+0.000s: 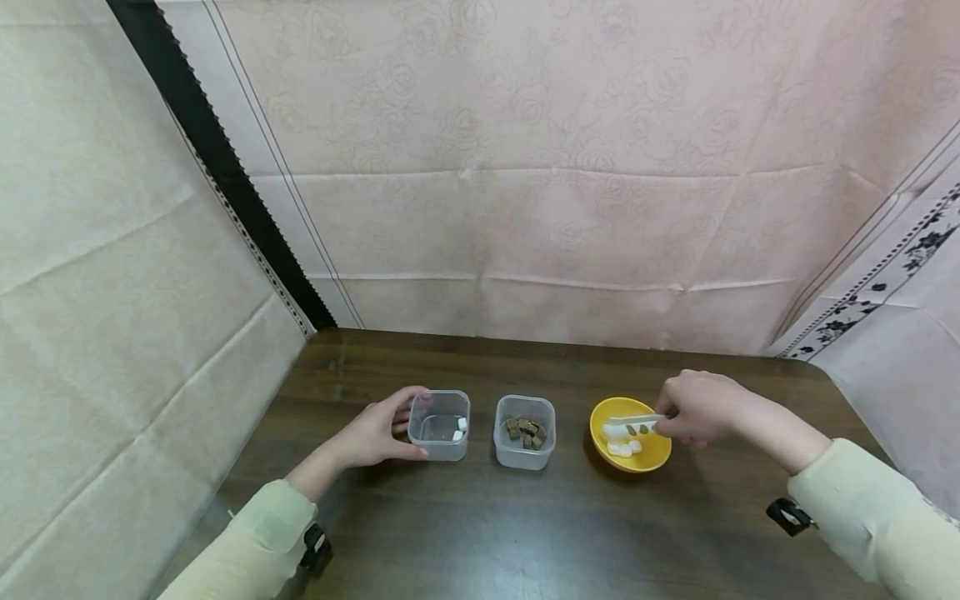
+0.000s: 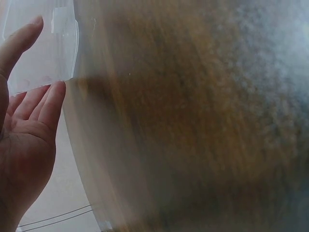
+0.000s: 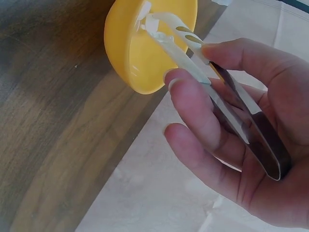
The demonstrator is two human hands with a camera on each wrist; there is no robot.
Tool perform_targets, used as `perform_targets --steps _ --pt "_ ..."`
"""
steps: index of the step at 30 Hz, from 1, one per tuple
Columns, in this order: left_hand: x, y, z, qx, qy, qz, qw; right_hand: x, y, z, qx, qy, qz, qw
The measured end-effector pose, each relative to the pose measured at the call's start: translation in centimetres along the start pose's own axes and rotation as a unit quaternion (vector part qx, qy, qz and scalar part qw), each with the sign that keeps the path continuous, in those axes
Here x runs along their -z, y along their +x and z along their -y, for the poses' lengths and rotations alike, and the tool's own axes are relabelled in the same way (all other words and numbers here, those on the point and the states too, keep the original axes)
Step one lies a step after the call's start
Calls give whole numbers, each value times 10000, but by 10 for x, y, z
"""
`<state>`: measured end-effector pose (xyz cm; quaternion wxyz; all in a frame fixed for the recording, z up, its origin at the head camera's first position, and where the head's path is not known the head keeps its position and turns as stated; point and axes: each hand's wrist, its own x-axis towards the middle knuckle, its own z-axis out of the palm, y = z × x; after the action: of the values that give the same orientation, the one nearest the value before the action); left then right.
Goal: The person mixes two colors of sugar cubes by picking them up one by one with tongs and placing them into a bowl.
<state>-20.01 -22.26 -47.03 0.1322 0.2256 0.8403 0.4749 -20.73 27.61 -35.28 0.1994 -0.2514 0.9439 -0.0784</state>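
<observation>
At the left, my left hand [image 1: 375, 433] holds a clear plastic container [image 1: 447, 452] by its left side, thumb toward the front and fingers toward the back. A couple of small white pieces [image 1: 460, 429] lie inside it. My right hand [image 1: 701, 406] pinches a pair of tongs [image 3: 231, 104] with pale tips and a metal handle. The tips reach into a yellow bowl [image 1: 633, 467] holding several white pieces [image 1: 624, 448]. In the right wrist view, the tips meet around a white piece [image 3: 151, 23]; how firmly they hold it I cannot tell.
Between the held container and the bowl stands another clear plastic container [image 1: 525, 459] with several brown cubes [image 1: 527, 432]. All of it stands on a dark wooden table [image 1: 480, 533]. Pale patterned cloth [image 1: 562, 225] hangs behind the table and at both sides.
</observation>
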Motion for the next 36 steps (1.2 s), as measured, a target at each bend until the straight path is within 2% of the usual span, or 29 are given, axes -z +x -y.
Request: perform_targets --steps 11,15,22,27,36 --pt "0 -1 -1 -151 20 -25 9999 4 -1 1 -162 62 -8 9998" --pt "-1 -2 -1 -120 19 -45 9999 7 -4 3 -239 96 -51 9997" --pt "-1 -1 -1 19 -5 -40 10000 19 -11 4 -12 -11 -347 9994" --pt "-1 0 1 -142 -64 -4 9999 29 -15 9 162 -98 -544 9983" --pt "-3 -1 1 -181 -137 -44 9997 41 -11 39 718 -196 -770 9943"
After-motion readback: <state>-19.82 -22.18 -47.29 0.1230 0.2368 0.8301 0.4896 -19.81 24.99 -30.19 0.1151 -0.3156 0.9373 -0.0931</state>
